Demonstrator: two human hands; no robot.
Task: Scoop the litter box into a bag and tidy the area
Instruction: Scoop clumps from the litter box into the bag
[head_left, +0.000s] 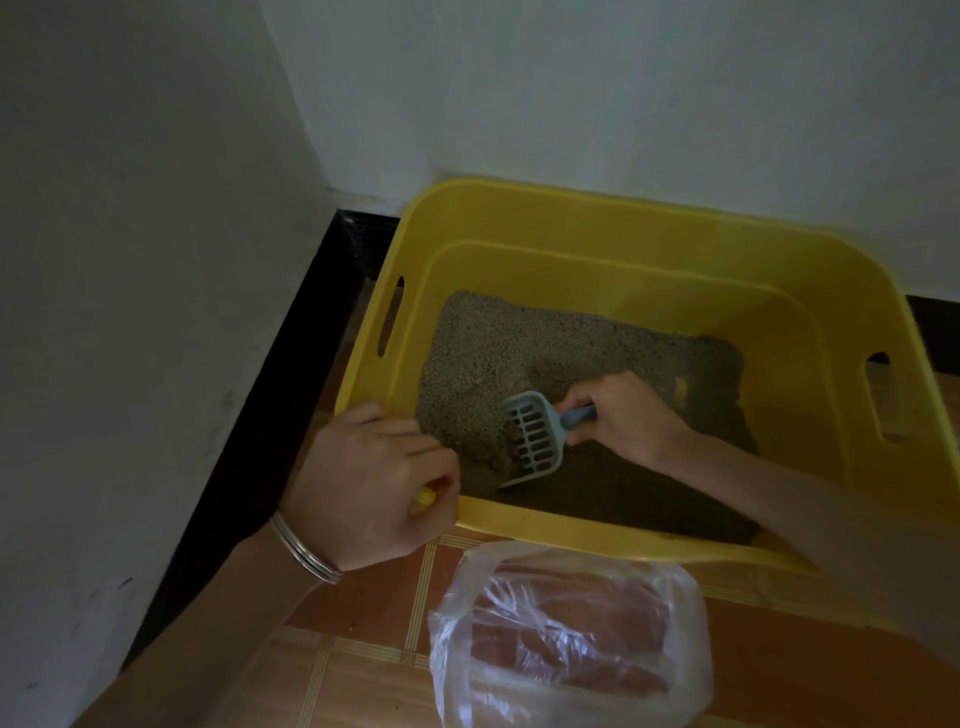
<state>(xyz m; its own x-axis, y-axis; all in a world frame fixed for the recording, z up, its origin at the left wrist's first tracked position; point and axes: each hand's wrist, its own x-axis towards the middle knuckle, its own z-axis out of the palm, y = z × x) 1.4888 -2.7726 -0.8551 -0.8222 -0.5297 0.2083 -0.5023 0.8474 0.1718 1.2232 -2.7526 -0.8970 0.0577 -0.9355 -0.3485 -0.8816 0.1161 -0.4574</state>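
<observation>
Item: yellow litter box (618, 218), set in a wall corner on a tiled floor (358, 613); grey litter (519, 343) lies in its base.

Item: pale blue slotted scoop (532, 441). Our right hand (623, 415) is closed around its handle; the long axis runs from that hand down toward the box's near-left corner, blade tilted into dark clumps (493, 457) just beside its edge.

Item: our left hand (374, 483), curled over the near-left rim, steadying the box; bangles (304, 551) at the wrist.

Item: clear plastic bag (566, 639), mouth open, on the floor just outside the near wall, toward us from the scoop. We judge the near rim is the one obstacle between load and bag; the right hand is nearer.
</observation>
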